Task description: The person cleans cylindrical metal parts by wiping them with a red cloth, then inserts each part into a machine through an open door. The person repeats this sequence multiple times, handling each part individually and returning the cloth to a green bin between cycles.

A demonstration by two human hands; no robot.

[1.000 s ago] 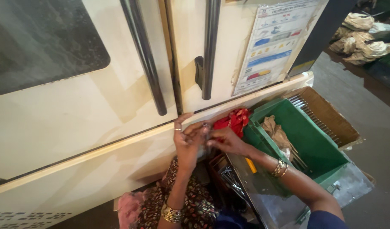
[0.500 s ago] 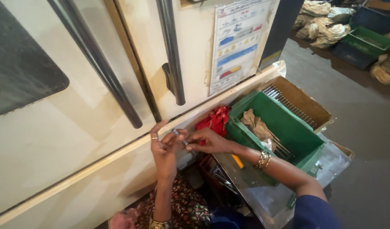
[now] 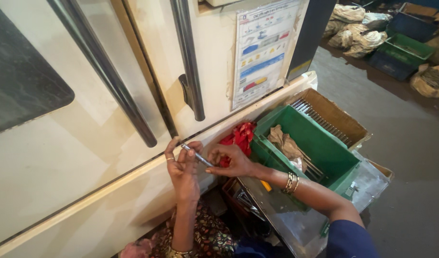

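My left hand [image 3: 183, 169] is raised in front of a cream machine door [image 3: 85, 157], its fingers pinching a thin silvery metal rod [image 3: 196, 155]. My right hand [image 3: 231, 160] touches the rod's lower end with its fingertips. Both hands meet just above the machine's lower ledge. Bangles sit on my right wrist [image 3: 291, 182]. A green plastic crate [image 3: 308, 143] stands right of my hands, with a crumpled beige rag [image 3: 282, 141] and metal rods inside.
A red cloth [image 3: 238, 138] lies between the ledge and the crate. A brown cardboard box [image 3: 331, 117] with a row of metal pins sits behind it. Long steel door handles [image 3: 188, 62] hang above. Sacks and more crates [image 3: 398, 50] stand far right on the grey floor.
The view has shifted left and downward. My hands have stayed together at the ledge, and the thin rod now shows between the fingers.
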